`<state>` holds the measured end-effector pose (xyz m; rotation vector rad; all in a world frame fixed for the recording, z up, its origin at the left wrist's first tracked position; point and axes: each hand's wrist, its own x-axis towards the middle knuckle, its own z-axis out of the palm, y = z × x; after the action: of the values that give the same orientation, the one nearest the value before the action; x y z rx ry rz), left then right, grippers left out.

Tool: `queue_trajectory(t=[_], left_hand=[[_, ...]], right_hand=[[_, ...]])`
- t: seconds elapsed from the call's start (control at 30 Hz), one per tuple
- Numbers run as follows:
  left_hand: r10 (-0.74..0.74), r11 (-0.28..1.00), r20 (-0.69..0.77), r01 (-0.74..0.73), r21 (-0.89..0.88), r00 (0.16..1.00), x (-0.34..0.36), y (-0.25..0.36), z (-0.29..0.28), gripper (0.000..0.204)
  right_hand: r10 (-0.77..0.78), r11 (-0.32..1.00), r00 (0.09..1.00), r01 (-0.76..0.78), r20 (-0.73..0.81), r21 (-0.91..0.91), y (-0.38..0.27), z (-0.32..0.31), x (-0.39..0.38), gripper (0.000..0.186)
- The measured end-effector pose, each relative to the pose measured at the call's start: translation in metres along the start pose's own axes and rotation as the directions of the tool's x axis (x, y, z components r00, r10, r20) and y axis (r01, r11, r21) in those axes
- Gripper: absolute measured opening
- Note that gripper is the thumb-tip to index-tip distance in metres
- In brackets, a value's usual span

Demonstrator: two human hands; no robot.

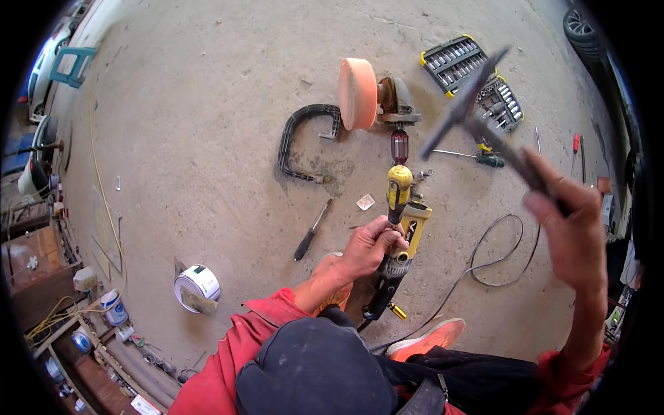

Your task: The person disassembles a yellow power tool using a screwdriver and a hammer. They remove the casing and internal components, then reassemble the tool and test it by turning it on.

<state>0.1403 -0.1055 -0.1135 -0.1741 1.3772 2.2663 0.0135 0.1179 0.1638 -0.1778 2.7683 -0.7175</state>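
Observation:
My left hand [373,245] is closed around the lower part of a yellow-and-black screwdriver [399,185], handle upward. Its tip is hidden by the fingers, at the yellow housing [417,227] of an opened power polisher. In my right hand [573,214], raised at the right, is a long-headed hammer [465,111], slightly blurred. Beyond the screwdriver lies the polisher's gear head [399,99] with an orange foam pad [357,95]. A dark red rotor [399,146] sticks out from it toward me.
A black curved handle [285,145] lies left of the pad. Around are a black-handled screwdriver [304,242], a green-handled screwdriver [487,160], an open socket set [456,59], a looping cable [474,259] and a tape roll [197,287]. Cluttered wooden trays [97,360] stand lower left.

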Motion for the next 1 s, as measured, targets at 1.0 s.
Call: queue_trajectory(t=[1.0], left_hand=[[-0.101, 0.994, 0.042, 0.102, -0.045, 0.994, -0.014, -0.003, -0.003, 0.016]], right_hand=[[0.184, 0.952, 0.976, -0.206, 0.113, 0.228, 0.063, 0.037, -0.031, 0.049]])
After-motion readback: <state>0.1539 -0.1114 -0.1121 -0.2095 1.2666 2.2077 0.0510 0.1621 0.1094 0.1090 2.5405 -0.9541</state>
